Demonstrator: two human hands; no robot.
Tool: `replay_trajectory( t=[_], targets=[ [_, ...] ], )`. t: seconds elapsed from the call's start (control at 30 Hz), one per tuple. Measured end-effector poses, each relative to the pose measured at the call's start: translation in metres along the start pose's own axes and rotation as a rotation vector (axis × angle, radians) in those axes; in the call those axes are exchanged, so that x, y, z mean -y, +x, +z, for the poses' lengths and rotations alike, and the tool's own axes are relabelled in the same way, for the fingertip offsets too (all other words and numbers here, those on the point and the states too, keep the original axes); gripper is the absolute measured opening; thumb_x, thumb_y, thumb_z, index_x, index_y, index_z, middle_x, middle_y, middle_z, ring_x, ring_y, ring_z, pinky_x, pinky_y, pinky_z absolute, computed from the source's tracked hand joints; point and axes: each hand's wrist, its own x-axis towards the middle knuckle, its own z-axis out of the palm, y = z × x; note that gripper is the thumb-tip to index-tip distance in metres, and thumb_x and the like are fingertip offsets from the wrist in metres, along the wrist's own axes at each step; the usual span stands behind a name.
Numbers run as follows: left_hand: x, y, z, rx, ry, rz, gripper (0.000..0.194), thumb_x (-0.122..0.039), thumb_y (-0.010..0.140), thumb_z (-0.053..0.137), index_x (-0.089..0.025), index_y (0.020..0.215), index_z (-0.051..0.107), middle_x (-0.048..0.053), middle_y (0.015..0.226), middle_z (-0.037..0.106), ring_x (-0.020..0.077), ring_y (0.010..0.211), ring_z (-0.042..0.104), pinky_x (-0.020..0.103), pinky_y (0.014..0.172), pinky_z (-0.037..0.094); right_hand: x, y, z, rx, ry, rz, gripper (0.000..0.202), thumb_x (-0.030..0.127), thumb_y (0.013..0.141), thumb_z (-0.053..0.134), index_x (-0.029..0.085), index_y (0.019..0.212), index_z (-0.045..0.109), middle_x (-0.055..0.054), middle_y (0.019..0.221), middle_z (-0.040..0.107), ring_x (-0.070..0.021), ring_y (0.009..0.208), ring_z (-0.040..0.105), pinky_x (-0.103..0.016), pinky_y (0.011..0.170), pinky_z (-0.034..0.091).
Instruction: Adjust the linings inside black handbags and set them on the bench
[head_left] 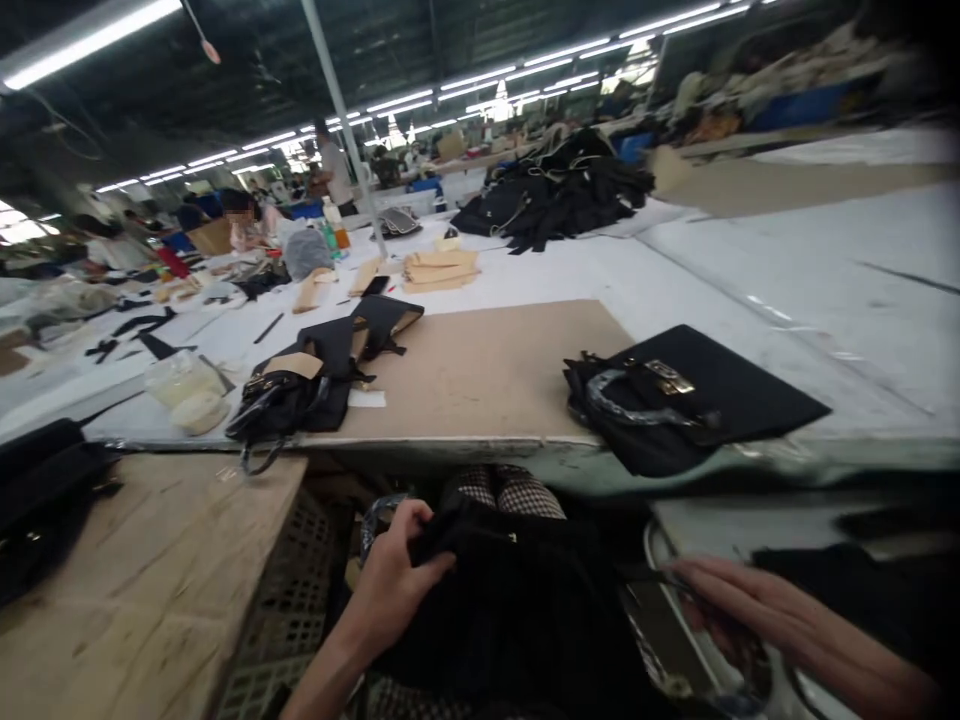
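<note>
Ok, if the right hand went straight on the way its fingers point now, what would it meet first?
Most likely the black bag gripped by the left hand; the right hand points across toward it. A pale curved rim near that line seems lower, though depth is unclear.

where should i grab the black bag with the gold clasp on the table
Likely by its plastic-wrapped handle, coming from the near left: the black bag lies front up, and that curved handle sits exposed on top toward that side.
</note>
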Motion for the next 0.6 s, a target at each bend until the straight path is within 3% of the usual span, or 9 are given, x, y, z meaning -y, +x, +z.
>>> replay_trajectory(
  t=[0.03, 0.07, 0.17, 0.27, 0.33, 0.47, 0.6],
  targets=[
    [0.001, -0.001, 0.002, 0.007, -0.023, -0.005, 0.030, -0.022, 0.081, 0.065, -0.023, 0.106, 0.048, -0.002, 0.087, 0.062, 0.0172, 0.080, 0.057, 0.026, 0.074, 0.041, 0.009, 0.006, -0.005, 0.114, -0.003, -0.005, 0.049, 0.067, 0.087, 0.048, 0.032, 0.112, 0.071, -0.008, 0.117, 0.069, -0.0326, 0.111, 0.064, -0.040, 0.093, 0.058],
    [0.001, -0.002, 0.003, 0.013, -0.054, -0.010, 0.029, -0.023, 0.082, 0.065, -0.022, 0.105, 0.048, -0.001, 0.086, 0.062, 0.0171, 0.080, 0.057, 0.025, 0.073, 0.041, 0.023, 0.014, -0.009, 0.147, -0.028, -0.035, 0.045, 0.064, 0.088, 0.050, 0.032, 0.115, 0.069, -0.008, 0.121, 0.068, -0.0330, 0.115, 0.061, -0.042, 0.098, 0.055],
    [-0.008, -0.004, 0.004, 0.029, -0.203, -0.031, 0.025, -0.024, 0.084, 0.064, -0.022, 0.103, 0.047, -0.001, 0.088, 0.062, 0.0166, 0.082, 0.057, 0.024, 0.073, 0.042, 0.078, 0.037, -0.014, 0.097, -0.029, -0.302, 0.036, 0.053, 0.090, 0.056, 0.030, 0.115, 0.067, -0.007, 0.127, 0.063, -0.0326, 0.119, 0.057, -0.045, 0.103, 0.049],
    [-0.015, -0.005, 0.005, 0.055, -0.335, -0.061, 0.029, -0.027, 0.083, 0.068, -0.023, 0.103, 0.046, -0.003, 0.087, 0.062, 0.0152, 0.081, 0.056, 0.023, 0.072, 0.043, 0.132, 0.056, -0.008, 0.158, 0.061, -0.476, 0.028, 0.044, 0.094, 0.056, 0.029, 0.115, 0.067, -0.006, 0.126, 0.062, -0.0279, 0.120, 0.056, -0.040, 0.104, 0.047],
    [-0.015, -0.006, 0.007, 0.063, -0.371, -0.061, 0.032, -0.028, 0.080, 0.071, -0.023, 0.101, 0.047, -0.004, 0.083, 0.061, 0.0144, 0.079, 0.055, 0.022, 0.071, 0.043, 0.154, 0.070, 0.003, 0.229, 0.034, -0.593, 0.026, 0.041, 0.095, 0.056, 0.026, 0.114, 0.067, -0.007, 0.125, 0.062, -0.0256, 0.117, 0.057, -0.039, 0.103, 0.046],
    [-0.004, -0.012, 0.010, -0.056, -0.357, -0.056, 0.031, -0.029, 0.075, 0.076, -0.021, 0.093, 0.052, -0.004, 0.078, 0.060, 0.0135, 0.074, 0.055, 0.020, 0.068, 0.043, 0.163, 0.102, 0.034, 0.386, -0.060, -0.714, 0.022, 0.035, 0.091, 0.063, 0.021, 0.108, 0.065, -0.006, 0.115, 0.064, -0.0207, 0.103, 0.060, -0.034, 0.094, 0.048],
    [0.011, -0.024, 0.009, -0.195, -0.344, -0.087, 0.035, -0.034, 0.069, 0.082, -0.020, 0.086, 0.054, -0.004, 0.074, 0.058, 0.0137, 0.071, 0.055, 0.020, 0.066, 0.044, 0.155, 0.116, 0.061, 0.576, 0.037, -0.569, 0.028, 0.035, 0.084, 0.072, 0.020, 0.106, 0.063, -0.003, 0.105, 0.066, -0.0174, 0.089, 0.061, -0.028, 0.078, 0.050]
  ],
)
